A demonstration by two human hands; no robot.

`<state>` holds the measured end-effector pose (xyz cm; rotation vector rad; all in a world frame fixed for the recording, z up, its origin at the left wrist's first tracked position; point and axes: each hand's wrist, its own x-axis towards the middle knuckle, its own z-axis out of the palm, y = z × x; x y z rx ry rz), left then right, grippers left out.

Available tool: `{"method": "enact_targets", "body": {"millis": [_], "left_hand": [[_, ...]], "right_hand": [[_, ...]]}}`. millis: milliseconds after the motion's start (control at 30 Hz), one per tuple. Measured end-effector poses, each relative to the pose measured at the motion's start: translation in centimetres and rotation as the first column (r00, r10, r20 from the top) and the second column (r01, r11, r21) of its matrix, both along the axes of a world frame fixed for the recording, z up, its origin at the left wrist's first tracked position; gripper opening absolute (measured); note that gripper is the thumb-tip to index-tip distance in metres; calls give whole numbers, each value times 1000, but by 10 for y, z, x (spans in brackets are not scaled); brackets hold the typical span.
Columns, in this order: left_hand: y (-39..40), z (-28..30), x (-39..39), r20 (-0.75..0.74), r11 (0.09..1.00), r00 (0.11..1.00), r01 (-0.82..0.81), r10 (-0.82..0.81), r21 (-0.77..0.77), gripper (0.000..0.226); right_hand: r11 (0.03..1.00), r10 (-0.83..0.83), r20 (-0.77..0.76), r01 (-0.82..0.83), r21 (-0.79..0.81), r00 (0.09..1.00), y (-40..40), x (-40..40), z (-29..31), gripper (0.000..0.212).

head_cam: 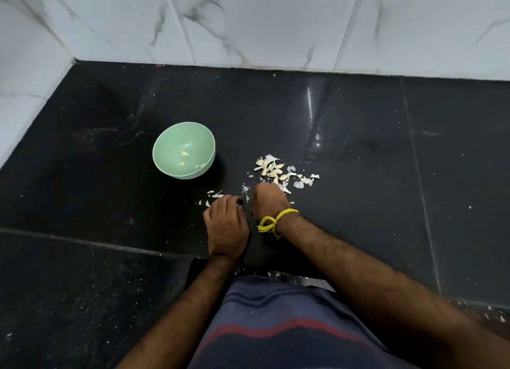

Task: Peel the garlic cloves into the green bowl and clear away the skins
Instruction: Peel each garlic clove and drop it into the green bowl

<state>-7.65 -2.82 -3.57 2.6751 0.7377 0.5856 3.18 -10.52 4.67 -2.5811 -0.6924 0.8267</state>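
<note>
We are looking down at a black stone counter [358, 136] that is meeting a white marble-tiled wall [262, 23] at the back and on the left. Our left hand [226, 225] and right hand [266, 200] are lying just beside each other on the counter, knuckles up and fingers curled under. The fingertips of both are hidden from us, so we cannot tell whether either is pinching a clove or closing on nothing. A yellow thread [273, 222] is sitting knotted around the right wrist.

The green bowl [184, 150] is standing upright on the counter beyond and to the left of the hands, well apart from them. It is holding a few peeled garlic cloves [185, 153], pale yellow, lying loose on its bottom.

Just past the right hand, a heap of garlic cloves and skins [273, 169] is lying spread on the counter, with its near edge touching or almost touching the knuckles. A few loose skin scraps [216, 194] are lying just beyond the left hand's fingers.

At the bottom of the view, our striped blue and red shirt [289, 327] is pressing close to the counter's front edge.
</note>
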Motion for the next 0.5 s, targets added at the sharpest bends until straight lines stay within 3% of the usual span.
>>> {"method": "enact_targets", "body": {"millis": [200,400,500], "left_hand": [[0,-3,1,39,999,999,-1,-1,48,18],[2,-3,0,0,1000,1000,18,-18,12,29],[3,-1,-1,-21,999,999,39,-39,19,24]], "right_hand": [[997,19,-41,-22,-71,999,13,4,11,36],[991,71,115,-56,-125,991,18,-11,2,28],[988,127,133,-113,-110,983,15,-12,-1,26]]}}
